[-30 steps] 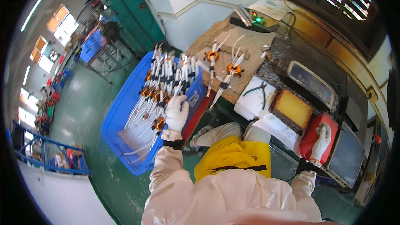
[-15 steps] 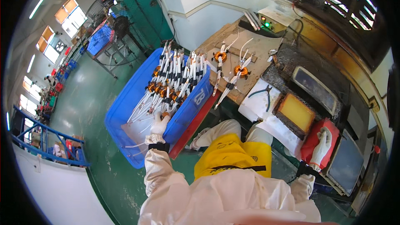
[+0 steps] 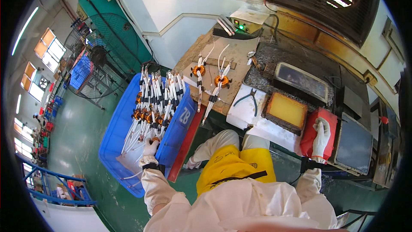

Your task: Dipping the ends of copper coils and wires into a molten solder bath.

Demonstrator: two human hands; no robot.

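Note:
My gloved left hand point(image 3: 150, 147) reaches into a blue plastic bin point(image 3: 112, 146). Its fingers are closed round a copper-wound ring coil point(image 3: 155, 139) at the near end of the pile. Many such coils with white sleeved leads point(image 3: 150, 90) and black bands fill the bin's far part. On the right, my gloved right hand point(image 3: 322, 139) lies over a red box-like block point(image 3: 310, 135). The fingers of that hand are curled, and whatever they hold is hidden. Two more ring coils, a left one point(image 3: 198, 70) and a right one point(image 3: 222, 81), lie on the wooden bench with their leads attached.
Blue-handled pliers point(image 3: 247, 100) lie on white paper beside a square pot of yellow material point(image 3: 286, 111). Behind it stands a rectangular metal-rimmed tray point(image 3: 300, 81). A control box point(image 3: 249, 20) with a green light sits at the back. A large caged fan point(image 3: 96, 56) stands at left.
The view has turned to the right, so bench and bin appear farther left. My left hand stays at the coil in the bin, and my right hand stays over the red block.

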